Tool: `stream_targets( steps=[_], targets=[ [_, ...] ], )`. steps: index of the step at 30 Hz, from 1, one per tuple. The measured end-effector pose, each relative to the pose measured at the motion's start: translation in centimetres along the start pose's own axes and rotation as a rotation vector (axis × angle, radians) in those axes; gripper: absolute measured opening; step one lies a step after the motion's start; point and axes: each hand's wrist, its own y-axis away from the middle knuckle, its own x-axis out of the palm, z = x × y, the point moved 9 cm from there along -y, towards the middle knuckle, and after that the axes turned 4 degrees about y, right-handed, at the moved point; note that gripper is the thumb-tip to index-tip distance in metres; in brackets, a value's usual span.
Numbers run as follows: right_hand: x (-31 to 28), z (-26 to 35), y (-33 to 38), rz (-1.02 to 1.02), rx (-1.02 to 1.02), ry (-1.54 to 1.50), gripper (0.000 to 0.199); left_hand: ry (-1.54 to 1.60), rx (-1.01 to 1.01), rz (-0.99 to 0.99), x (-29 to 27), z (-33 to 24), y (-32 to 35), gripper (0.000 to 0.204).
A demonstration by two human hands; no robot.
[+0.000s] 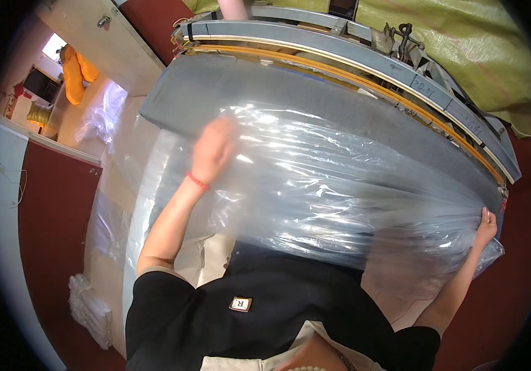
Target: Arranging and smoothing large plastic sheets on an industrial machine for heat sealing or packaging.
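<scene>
A wide sheet of clear plastic film [306, 179] stretches in front of me in long shiny creases over part of a grey cloth-like surface [247, 80]. My right hand [487, 227] is closed on the film's right edge, and the creases gather toward it. Over the film's left part is my left hand [214, 150], with a red band on its wrist. Motion smears its fingers, so whether it touches or grips the film does not show. The film's near edge hangs close to my body.
Beyond the grey surface runs a long metal frame [352, 46] with an orange strip [315, 63] and clamps [401, 38]. Another person's arm [233, 8] reaches in at the far side. Yellow-green sheeting [457, 49] lies behind. Folded plastic [90, 312] lies at the lower left.
</scene>
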Motion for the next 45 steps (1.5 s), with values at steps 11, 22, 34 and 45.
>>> stream_targets(
  steps=[11,22,34,45],
  targets=[
    [0.2,0.7,-0.1,0.009,0.039,0.014,0.03,0.497,-0.327,0.307,3.2,4.9,-9.8,0.007],
    [-0.6,1.0,0.3,-0.02,-0.012,0.029,0.029,-0.223,0.286,0.355,6.0,-2.3,-8.1,0.048],
    [-0.2,-0.2,0.2,0.005,0.018,-0.011,0.029,-0.139,0.161,0.14,3.6,0.3,-7.6,0.036],
    [-1.1,-2.8,0.3,-0.014,0.066,-0.086,0.028,0.003,-0.204,-0.057,5.1,7.6,-10.2,0.026]
  ],
)
